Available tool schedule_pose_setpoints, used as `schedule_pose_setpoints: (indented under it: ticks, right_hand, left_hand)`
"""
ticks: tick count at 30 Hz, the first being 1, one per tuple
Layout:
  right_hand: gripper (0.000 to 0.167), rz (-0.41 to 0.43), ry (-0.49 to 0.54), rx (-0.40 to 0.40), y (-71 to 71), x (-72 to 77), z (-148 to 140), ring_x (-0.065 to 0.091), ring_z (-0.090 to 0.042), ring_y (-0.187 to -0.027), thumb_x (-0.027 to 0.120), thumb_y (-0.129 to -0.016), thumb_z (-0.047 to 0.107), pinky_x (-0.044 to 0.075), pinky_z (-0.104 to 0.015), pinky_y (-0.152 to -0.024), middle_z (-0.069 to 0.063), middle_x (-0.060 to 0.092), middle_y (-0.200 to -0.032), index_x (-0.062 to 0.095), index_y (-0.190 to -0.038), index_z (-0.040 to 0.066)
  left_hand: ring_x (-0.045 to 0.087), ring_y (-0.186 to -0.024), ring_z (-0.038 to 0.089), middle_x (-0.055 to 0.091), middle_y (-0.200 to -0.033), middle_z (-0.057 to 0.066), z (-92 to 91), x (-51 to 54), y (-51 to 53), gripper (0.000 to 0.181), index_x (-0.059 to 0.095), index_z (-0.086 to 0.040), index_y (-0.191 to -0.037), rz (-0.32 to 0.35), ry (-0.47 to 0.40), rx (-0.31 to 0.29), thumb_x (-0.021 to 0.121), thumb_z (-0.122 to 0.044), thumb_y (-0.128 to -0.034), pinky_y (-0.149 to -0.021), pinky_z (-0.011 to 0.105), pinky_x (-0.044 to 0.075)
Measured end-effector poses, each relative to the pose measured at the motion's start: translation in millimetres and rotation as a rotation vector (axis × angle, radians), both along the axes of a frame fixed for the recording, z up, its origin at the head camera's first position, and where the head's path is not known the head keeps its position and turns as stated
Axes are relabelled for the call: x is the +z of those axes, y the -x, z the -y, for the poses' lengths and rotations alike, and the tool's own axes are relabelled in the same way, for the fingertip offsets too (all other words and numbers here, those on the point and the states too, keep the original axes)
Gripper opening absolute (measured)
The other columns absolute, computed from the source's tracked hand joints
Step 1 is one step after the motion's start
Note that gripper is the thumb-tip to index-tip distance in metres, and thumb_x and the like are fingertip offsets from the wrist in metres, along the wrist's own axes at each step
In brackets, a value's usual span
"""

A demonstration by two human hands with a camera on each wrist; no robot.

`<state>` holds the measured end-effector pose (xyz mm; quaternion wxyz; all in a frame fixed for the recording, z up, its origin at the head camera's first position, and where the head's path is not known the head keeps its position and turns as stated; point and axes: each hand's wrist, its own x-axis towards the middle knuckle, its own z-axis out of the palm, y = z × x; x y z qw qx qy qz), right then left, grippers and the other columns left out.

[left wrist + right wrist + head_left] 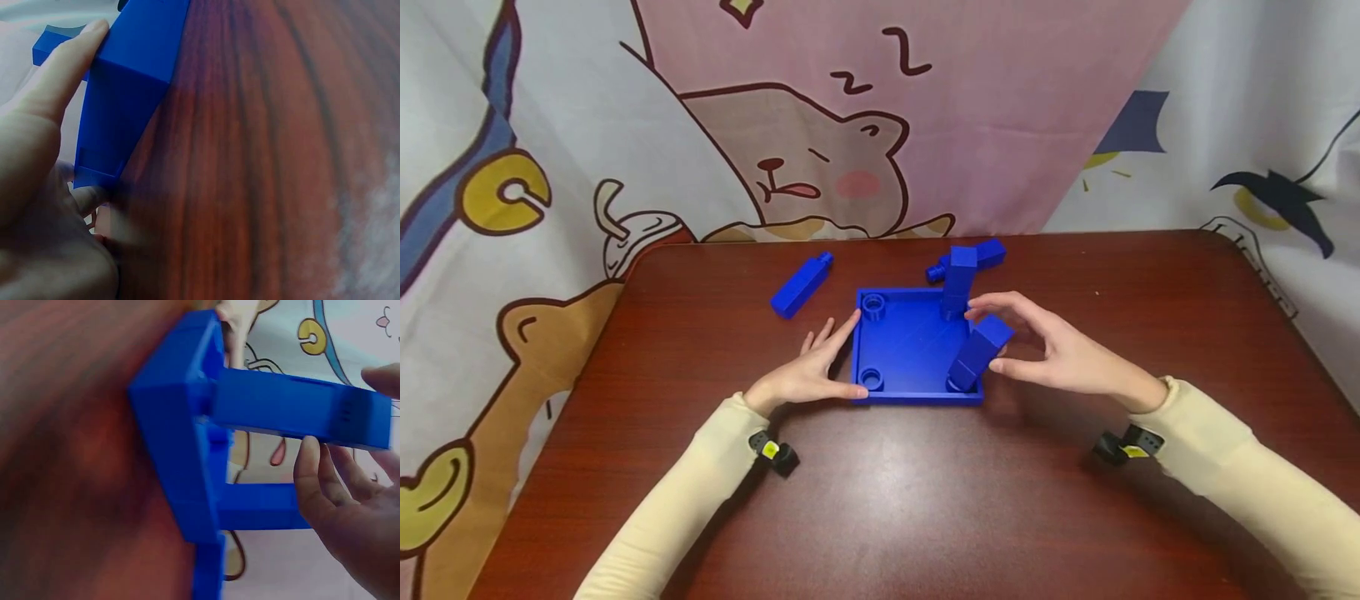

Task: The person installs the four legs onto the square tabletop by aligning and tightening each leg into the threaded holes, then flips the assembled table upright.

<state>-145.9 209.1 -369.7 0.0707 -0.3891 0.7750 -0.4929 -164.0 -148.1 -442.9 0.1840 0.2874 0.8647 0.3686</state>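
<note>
A blue square tray-like base (910, 346) with a raised rim lies on the table, with round sockets at its corners. My left hand (805, 375) spreads along its left side, thumb straight on the near corner and index finger by the far corner. A blue square leg (977, 354) rises from the near right socket. The right hand (1060, 350) stands around this leg with thumb and fingers apart, the thumb at its edge; whether the fingers touch is hard to tell. Another blue leg (957, 283) stands upright in the far right corner. In the right wrist view, both standing legs appear.
Behind the base lie two loose blue legs, one at the back left (801, 286) and one at the back right (990, 252), each with a narrower round end. A printed cloth (985, 125) hangs behind the brown table (880, 500).
</note>
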Motion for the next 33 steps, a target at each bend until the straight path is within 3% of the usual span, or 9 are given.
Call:
schedule_pose_setpoints:
  ticks: [4, 10, 21, 26, 29, 33]
  right_hand:
    - [0.052, -0.085, -0.075, 0.011, 2.1, 15.4, -3.5, 0.051, -0.017, -0.122, 0.068, -0.086, -0.004, 0.042, -0.025, -0.097, -0.002, 0.057, -0.128, 0.052, -0.133, 0.009]
    - [0.038, -0.182, -0.111, 0.006, 3.1, 27.1, 0.9, 0.057, -0.01, -0.107, 0.07, -0.085, 0.0, 0.043, -0.024, -0.089, 0.009, 0.063, -0.115, 0.064, -0.118, 0.017]
    - [0.043, -0.123, -0.034, 0.037, -2.0, 23.8, 4.3, 0.058, -0.014, -0.099, 0.077, -0.077, -0.004, 0.049, -0.024, -0.079, 0.003, 0.063, -0.112, 0.065, -0.115, 0.012]
    - [0.037, -0.094, -0.004, -0.066, -5.4, 16.3, 11.0, 0.059, -0.014, -0.078, 0.082, -0.074, -0.001, 0.05, -0.026, -0.062, 0.002, 0.063, -0.095, 0.064, -0.104, 0.013]
    - [0.033, -0.095, -0.003, -0.145, -7.5, 3.6, 16.3, 0.054, -0.016, -0.067, 0.082, -0.074, 0.0, 0.044, -0.025, -0.052, 0.001, 0.056, -0.084, 0.059, -0.096, 0.011]
    - [0.031, -0.096, 0.005, -0.254, -12.3, -12.3, 22.7, 0.048, -0.015, -0.062, 0.078, -0.076, -0.002, 0.037, -0.022, -0.048, -0.001, 0.049, -0.074, 0.053, -0.091, 0.008]
  left_hand:
    - [-0.013, -0.144, 0.034, -0.002, -0.161, 0.002, 0.2, 1.4, -0.3, 0.112, -0.003, -0.016, -0.156, 0.006, 0.002, 0.001, 0.077, -0.042, -0.0812, -0.108, 0.057, -0.013]
    - [-0.013, -0.144, 0.033, -0.003, -0.161, 0.002, 0.7, -0.3, -0.2, 0.112, -0.003, -0.017, -0.156, 0.01, 0.002, 0.004, 0.077, -0.039, -0.0819, -0.108, 0.056, -0.013]
    - [-0.013, -0.144, 0.033, -0.003, -0.161, 0.001, 0.3, 1.2, -0.8, 0.113, -0.004, -0.017, -0.156, 0.01, 0.007, 0.0, 0.076, -0.042, -0.0814, -0.108, 0.056, -0.013]
    - [-0.012, -0.144, 0.035, -0.002, -0.161, 0.003, -0.7, 2.3, -0.9, 0.112, -0.003, -0.017, -0.156, 0.001, 0.008, 0.005, 0.078, -0.039, -0.0811, -0.108, 0.057, -0.013]
    - [-0.012, -0.144, 0.035, -0.002, -0.161, 0.003, -0.7, 2.2, -0.9, 0.112, -0.003, -0.017, -0.156, 0.003, 0.007, 0.008, 0.077, -0.039, -0.0812, -0.108, 0.057, -0.013]
    - [-0.012, -0.144, 0.035, -0.001, -0.161, 0.003, -0.7, 1.7, -0.7, 0.113, -0.002, -0.017, -0.156, 0.003, 0.004, 0.006, 0.076, -0.044, -0.0807, -0.108, 0.057, -0.013]
